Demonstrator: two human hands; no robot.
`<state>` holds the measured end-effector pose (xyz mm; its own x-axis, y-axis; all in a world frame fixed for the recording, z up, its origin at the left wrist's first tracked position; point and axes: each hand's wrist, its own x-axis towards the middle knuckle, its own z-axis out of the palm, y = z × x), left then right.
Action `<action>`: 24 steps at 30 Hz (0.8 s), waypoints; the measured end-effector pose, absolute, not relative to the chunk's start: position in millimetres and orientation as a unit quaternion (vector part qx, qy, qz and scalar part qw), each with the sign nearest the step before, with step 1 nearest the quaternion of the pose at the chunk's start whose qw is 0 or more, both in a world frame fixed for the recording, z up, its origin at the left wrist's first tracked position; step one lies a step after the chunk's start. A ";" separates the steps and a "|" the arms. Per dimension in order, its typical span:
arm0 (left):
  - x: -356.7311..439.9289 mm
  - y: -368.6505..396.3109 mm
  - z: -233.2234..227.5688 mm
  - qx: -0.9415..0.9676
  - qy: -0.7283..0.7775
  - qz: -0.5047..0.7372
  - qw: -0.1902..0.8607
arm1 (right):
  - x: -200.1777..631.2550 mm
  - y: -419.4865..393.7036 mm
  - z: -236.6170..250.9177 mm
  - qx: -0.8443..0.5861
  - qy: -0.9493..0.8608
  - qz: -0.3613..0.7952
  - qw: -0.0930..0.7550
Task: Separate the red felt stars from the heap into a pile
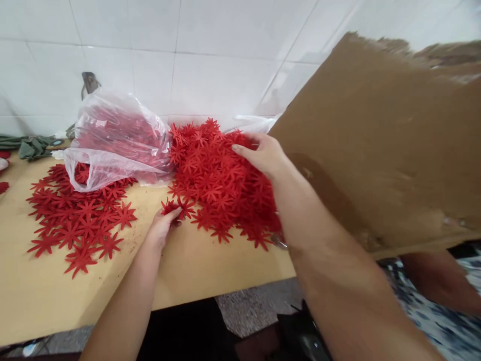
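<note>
The left hand (162, 226) has its fingers (173, 214) closed in a pinch on one red flower cutout (173, 206) at the near edge of the big heap. The cutout is flat, matte red, like felt, with narrow pointed petals spreading from a small centre, star-like; part of it is hidden under the thumb.

The right hand (263, 153) lies on top of the red heap (220, 180) at about 2 o'clock from the left hand, fingers loosely curled and spread over the pieces; whether it grips any of them cannot be told.

The heap is a thick mound of the same cutouts, overlapping in all directions, sitting toward the far side of the tan worktop (195, 265). At 9 o'clock from the left hand, well apart, a thinner scatter of flowers (77, 220) lies flat, each shape easy to read. Just beyond it, at 10 o'clock, a clear plastic bag (116, 140) holds more red pieces and touches the heap's left side. A brown cardboard sheet (379, 145) stands tilted at 3 o'clock, beside the right forearm. White wall tiles (188, 55) back the worktop.
</note>
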<state>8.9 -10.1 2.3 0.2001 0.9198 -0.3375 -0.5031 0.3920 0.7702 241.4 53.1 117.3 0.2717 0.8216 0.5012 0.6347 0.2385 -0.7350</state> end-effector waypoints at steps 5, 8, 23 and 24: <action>10.3 -9.1 -1.2 0.262 0.404 0.494 0.724 | 241.6 55.7 146.6 -0.701 -0.596 0.009 0.390; 12.4 -8.7 -3.4 0.270 0.408 0.495 0.718 | 209.1 33.2 127.5 -0.647 -0.633 0.038 0.423; 11.7 -0.5 -1.0 0.260 0.437 0.574 0.641 | 108.7 0.6 25.7 -0.495 -0.598 0.412 0.477; 12.5 -0.5 0.1 0.255 0.439 0.578 0.639 | 108.6 0.6 25.4 -0.488 -0.586 0.429 0.484</action>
<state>12.5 -0.5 0.1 -0.0538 0.9623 -0.2665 -0.5152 0.2018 0.8330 108.6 0.6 25.4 -0.0546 0.9874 0.1487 0.1574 0.1556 -0.9752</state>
